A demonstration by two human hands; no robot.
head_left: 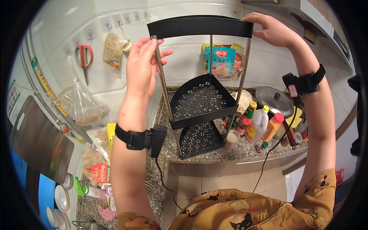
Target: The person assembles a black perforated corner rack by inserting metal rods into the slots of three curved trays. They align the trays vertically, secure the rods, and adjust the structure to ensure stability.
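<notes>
Red scissors point(85, 64) hang left of the left hand point(143, 63), whose fingers spread loosely around one post point(164, 84) of the black rack point(204, 117), which stands below and between both hands' fingers, while the right hand point(274, 32), its grip unclear, touches the top corner above a lid point(268, 101).

Printed characters stand on the blue packet point(223, 63), the red-labelled bag point(100, 172) and the yellow pipe sticker point(43, 81).

kitchen, condiment bottles point(258, 125), pan lid point(270, 100)
</notes>
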